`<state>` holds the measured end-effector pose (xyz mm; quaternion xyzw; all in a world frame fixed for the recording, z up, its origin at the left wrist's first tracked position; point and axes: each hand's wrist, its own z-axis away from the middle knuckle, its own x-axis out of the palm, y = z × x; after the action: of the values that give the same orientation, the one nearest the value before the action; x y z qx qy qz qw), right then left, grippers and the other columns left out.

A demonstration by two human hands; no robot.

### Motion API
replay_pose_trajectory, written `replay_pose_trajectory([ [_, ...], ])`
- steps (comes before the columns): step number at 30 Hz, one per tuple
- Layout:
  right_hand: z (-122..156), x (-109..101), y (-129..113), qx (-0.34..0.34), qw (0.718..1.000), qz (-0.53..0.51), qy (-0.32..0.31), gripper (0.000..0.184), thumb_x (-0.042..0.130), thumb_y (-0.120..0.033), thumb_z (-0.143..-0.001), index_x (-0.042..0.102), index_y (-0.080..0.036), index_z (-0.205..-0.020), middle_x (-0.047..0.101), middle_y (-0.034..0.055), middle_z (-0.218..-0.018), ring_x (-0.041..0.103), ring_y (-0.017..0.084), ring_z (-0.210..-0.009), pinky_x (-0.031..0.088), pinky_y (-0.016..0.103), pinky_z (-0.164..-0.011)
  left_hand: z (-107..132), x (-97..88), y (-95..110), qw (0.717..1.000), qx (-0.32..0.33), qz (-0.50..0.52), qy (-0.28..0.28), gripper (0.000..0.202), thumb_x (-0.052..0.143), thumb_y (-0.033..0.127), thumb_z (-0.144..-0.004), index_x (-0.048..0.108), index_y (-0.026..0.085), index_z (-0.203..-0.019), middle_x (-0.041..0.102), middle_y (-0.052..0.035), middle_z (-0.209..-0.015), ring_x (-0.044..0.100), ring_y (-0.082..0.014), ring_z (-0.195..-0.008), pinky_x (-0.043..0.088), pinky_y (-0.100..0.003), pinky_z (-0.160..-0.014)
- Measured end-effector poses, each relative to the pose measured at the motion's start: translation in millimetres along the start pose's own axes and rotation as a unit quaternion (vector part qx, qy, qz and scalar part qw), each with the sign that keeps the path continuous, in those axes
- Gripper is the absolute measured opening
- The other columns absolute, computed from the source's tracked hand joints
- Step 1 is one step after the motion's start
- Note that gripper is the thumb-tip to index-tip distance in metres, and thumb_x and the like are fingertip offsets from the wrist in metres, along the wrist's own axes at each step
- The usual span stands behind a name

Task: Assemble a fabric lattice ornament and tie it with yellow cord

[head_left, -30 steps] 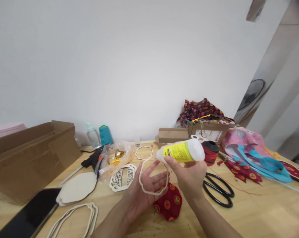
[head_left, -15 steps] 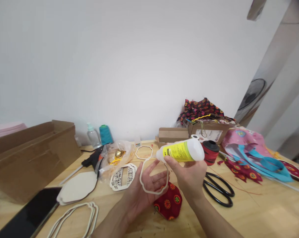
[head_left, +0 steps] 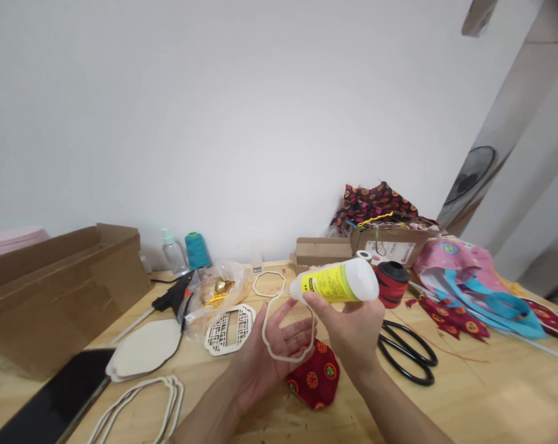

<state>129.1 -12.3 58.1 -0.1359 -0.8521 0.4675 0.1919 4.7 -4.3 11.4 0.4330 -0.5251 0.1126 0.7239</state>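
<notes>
My left hand (head_left: 269,354) lies palm up with fingers stretched out, and a thin white lobed frame (head_left: 288,327) rests on it. My right hand (head_left: 352,330) grips a white glue bottle with a yellow label (head_left: 336,283), held sideways. The bottle's nozzle points left and sits at the frame's upper edge. A red patterned cloth piece (head_left: 314,377) lies on the wooden table (head_left: 482,394) just under both hands.
Black scissors (head_left: 406,353) lie right of my right hand. A lattice cutout (head_left: 229,330), flat white shapes (head_left: 144,349), stacked frames (head_left: 140,407), a glue gun (head_left: 173,297), a cardboard box (head_left: 52,290), thread spools, a red-black roll (head_left: 392,282) and fabric piles surround the hands.
The glue bottle and my right hand have shifted slightly left and up along the frame's edge. My left hand holds the frame almost still.
</notes>
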Motion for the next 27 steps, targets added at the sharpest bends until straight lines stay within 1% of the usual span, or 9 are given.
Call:
replay_pose_trajectory([
  [7,0.0,-0.5,0.4,-0.011,1.0,0.014,0.004,0.026,0.075,-0.028,-0.052,0.062,-0.015,-0.07,0.068,0.0056,-0.066,0.065,0.023,-0.064,0.053,0.035,-0.063,-1.0,-0.9,-0.2,1.0,0.001,-0.004,0.002,0.061,0.032,0.053,-0.081,0.019,0.022,-0.132,0.061,-0.0128,-0.094,0.06,-0.0194,-0.082,0.037,-0.035,-0.081],
  [11,0.2,-0.2,-0.7,0.008,1.0,0.004,0.0,0.028,0.076,-0.029,-0.049,0.062,-0.014,-0.067,0.067,0.0056,-0.063,0.065,0.023,-0.062,0.054,0.034,-0.059,-1.5,-1.9,-0.5,1.0,0.002,-0.003,-0.003,0.06,0.033,0.052,-0.081,0.02,0.022,-0.132,0.062,-0.0129,-0.093,0.06,-0.0194,-0.082,0.037,-0.034,-0.08],
  [14,-0.4,-0.7,-0.8,0.01,1.0,0.001,0.011,0.028,0.076,-0.03,-0.049,0.062,-0.014,-0.067,0.067,0.006,-0.063,0.065,0.024,-0.063,0.053,0.035,-0.059,-1.4,-2.1,0.1,1.0,0.002,0.001,-0.002,0.062,0.032,0.053,-0.08,0.021,0.021,-0.132,0.062,-0.0134,-0.094,0.06,-0.0198,-0.082,0.038,-0.035,-0.079],
  [16,-1.1,-1.2,0.0,0.004,1.0,0.002,0.015,0.027,0.075,-0.03,-0.051,0.062,-0.014,-0.068,0.067,0.0066,-0.065,0.065,0.024,-0.066,0.053,0.035,-0.061,-1.2,-1.7,0.5,1.0,0.001,0.003,0.0,0.063,0.032,0.054,-0.08,0.02,0.021,-0.132,0.061,-0.0137,-0.095,0.06,-0.0198,-0.081,0.038,-0.035,-0.079],
  [20,-0.7,-1.3,1.2,0.003,1.0,-0.001,-0.005,0.029,0.075,-0.029,-0.051,0.062,-0.014,-0.073,0.068,0.0068,-0.067,0.065,0.024,-0.067,0.053,0.036,-0.062,-1.3,0.0,0.7,1.0,0.0,0.002,-0.01,0.061,0.03,0.053,-0.081,0.02,0.021,-0.132,0.061,-0.0135,-0.094,0.06,-0.0193,-0.081,0.037,-0.034,-0.08],
  [23,0.8,-0.6,0.9,0.011,1.0,0.007,0.001,0.031,0.076,-0.03,-0.048,0.061,-0.013,-0.07,0.067,0.0076,-0.067,0.065,0.025,-0.066,0.054,0.037,-0.062,-1.9,0.2,0.8,1.0,0.004,0.008,-0.018,0.06,0.029,0.052,-0.082,0.021,0.021,-0.132,0.062,-0.0138,-0.094,0.06,-0.0193,-0.083,0.037,-0.034,-0.08],
  [25,1.6,-0.1,0.5,0.016,1.0,0.007,0.007,0.035,0.077,-0.03,-0.046,0.061,-0.013,-0.072,0.068,0.0084,-0.069,0.065,0.025,-0.067,0.054,0.037,-0.063,-2.5,-0.4,0.9,1.0,0.007,0.01,-0.023,0.06,0.028,0.052,-0.082,0.02,0.021,-0.132,0.062,-0.0143,-0.094,0.06,-0.0192,-0.083,0.037,-0.034,-0.08],
  [27,1.8,0.2,0.5,0.017,1.0,-0.001,0.005,0.035,0.077,-0.029,-0.046,0.061,-0.013,-0.073,0.068,0.0081,-0.07,0.065,0.025,-0.067,0.054,0.037,-0.063,-3.0,-1.1,0.9,1.0,0.006,0.011,-0.023,0.06,0.029,0.052,-0.082,0.02,0.021,-0.133,0.062,-0.0144,-0.094,0.06,-0.0193,-0.083,0.037,-0.034,-0.079],
])
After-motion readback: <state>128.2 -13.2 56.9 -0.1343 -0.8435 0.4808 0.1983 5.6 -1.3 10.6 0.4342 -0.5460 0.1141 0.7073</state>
